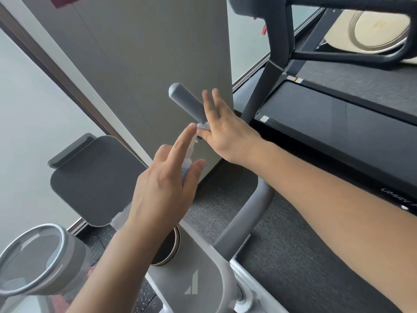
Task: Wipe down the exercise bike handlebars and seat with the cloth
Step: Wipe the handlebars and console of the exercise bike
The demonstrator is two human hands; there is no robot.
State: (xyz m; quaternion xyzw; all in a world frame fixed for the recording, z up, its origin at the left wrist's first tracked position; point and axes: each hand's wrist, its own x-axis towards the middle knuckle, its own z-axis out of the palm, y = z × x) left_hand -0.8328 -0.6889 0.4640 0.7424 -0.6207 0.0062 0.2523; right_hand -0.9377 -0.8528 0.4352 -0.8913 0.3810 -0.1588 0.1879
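The right hand (222, 129) presses a small crumpled cloth (203, 127) against the gray handlebar (188, 102), its fingers (213, 98) straight beside the grip. The left hand (165, 188) holds what seems a spray bottle (188, 164), thumb curled round it, forefinger stretched almost to the cloth.

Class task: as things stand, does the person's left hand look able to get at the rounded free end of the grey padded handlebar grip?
Probably yes. The left hand is just below the grey padded handlebar grip, whose rounded end is bare. The right hand with the small pale cloth covers only its lower part.
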